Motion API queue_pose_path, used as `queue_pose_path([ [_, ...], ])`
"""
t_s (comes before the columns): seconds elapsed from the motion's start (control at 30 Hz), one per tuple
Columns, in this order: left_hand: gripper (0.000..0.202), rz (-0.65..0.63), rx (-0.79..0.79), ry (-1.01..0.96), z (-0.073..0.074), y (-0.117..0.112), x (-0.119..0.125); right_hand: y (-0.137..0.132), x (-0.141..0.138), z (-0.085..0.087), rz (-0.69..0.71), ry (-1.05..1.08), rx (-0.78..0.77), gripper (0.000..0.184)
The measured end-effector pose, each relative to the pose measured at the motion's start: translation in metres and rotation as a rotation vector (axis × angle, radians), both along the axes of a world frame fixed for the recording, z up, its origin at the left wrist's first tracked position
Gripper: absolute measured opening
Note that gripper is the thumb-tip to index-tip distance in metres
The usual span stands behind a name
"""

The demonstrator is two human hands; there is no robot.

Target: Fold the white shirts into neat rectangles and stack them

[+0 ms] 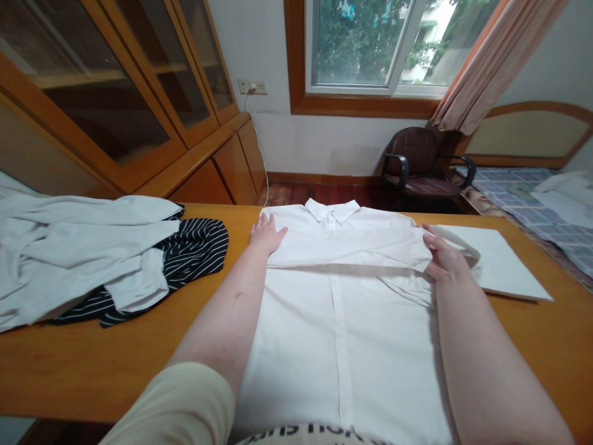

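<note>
A white button-up shirt [301,334] lies spread front side up on the wooden table, its collar at the far edge. One sleeve [343,247] is laid straight across the chest from left to right. My left hand [267,235] rests flat with fingers spread on the sleeve's fold near the left shoulder. At the other end, my right hand [443,254] is closed around the sleeve's cuff, thumb on top. Some loose fabric, seemingly the other sleeve, bunches beneath and beyond my right hand.
A pile of white clothes [69,247] and a black-and-white striped garment [199,247] lies on the table [139,364] at left. A flat white board [504,259] is at right. Beyond stand a wooden cabinet [185,145], an office chair [417,164] and a bed [523,191].
</note>
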State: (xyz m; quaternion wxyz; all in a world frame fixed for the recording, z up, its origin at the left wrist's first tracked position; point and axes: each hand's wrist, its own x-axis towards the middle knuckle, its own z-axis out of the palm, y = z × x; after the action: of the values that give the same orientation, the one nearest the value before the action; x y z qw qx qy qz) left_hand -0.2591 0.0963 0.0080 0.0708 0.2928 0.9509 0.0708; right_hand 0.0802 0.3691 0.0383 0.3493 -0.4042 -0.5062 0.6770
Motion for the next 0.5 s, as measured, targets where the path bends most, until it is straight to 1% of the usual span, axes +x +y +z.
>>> queue_pose_path([
  [0.07,0.083,0.005,0.007,-0.001,-0.001,0.0,0.0,0.002,-0.004,-0.006,-0.003,-0.056,0.054,0.039],
  [0.13,0.081,0.01,0.024,-0.004,-0.001,-0.001,-0.002,0.002,-0.006,-0.012,-0.044,-0.163,0.127,0.037],
  [0.2,0.076,0.007,0.063,-0.018,0.0,-0.004,-0.007,0.002,-0.008,-0.015,-0.147,-0.324,0.244,0.034],
  [0.27,0.064,0.008,0.159,-0.059,0.003,-0.008,-0.014,-0.001,-0.009,-0.015,-0.254,-0.474,0.376,0.031],
  [0.3,0.057,0.016,0.216,-0.084,0.004,-0.01,-0.018,-0.002,-0.009,-0.015,-0.29,-0.515,0.426,0.03],
  [0.4,0.041,0.067,0.34,-0.138,0.01,-0.022,-0.033,-0.004,-0.011,-0.014,-0.365,-0.51,0.496,0.03],
  [0.5,0.038,0.105,0.393,-0.131,0.013,-0.037,-0.046,-0.004,-0.012,-0.013,-0.392,-0.52,0.532,0.031],
])
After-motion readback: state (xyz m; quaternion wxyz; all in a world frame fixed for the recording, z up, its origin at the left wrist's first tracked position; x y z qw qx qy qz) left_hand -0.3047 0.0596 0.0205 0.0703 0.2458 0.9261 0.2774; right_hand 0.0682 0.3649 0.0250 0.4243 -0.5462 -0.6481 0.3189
